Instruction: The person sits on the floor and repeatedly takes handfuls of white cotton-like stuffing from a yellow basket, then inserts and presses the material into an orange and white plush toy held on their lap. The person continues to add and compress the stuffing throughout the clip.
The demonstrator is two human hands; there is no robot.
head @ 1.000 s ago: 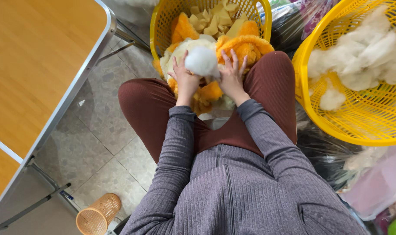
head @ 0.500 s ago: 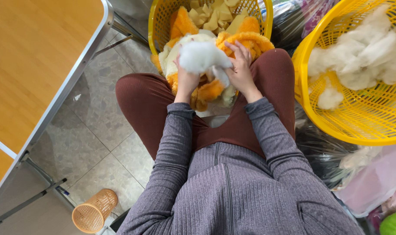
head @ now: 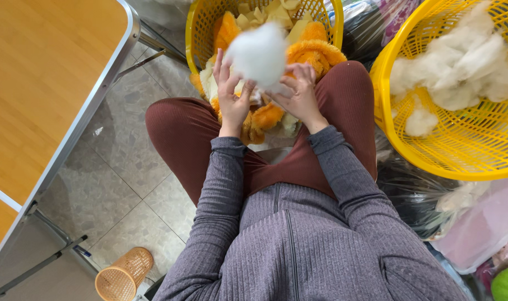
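The left hand (head: pixel 231 95) is curling around a white stuffing wad (head: pixel 258 53), and the right hand (head: pixel 299 95) is pinching its lower edge, just above the orange plush toy (head: pixel 265 114) lying on the lap. Judging by this, stuffing is under way; pressing the wad into the toy likely calls for finding the opening, hidden here.

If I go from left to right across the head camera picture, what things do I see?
Wooden table → small orange basket → left hand → white stuffing clump → right hand → big yellow basket of stuffing.
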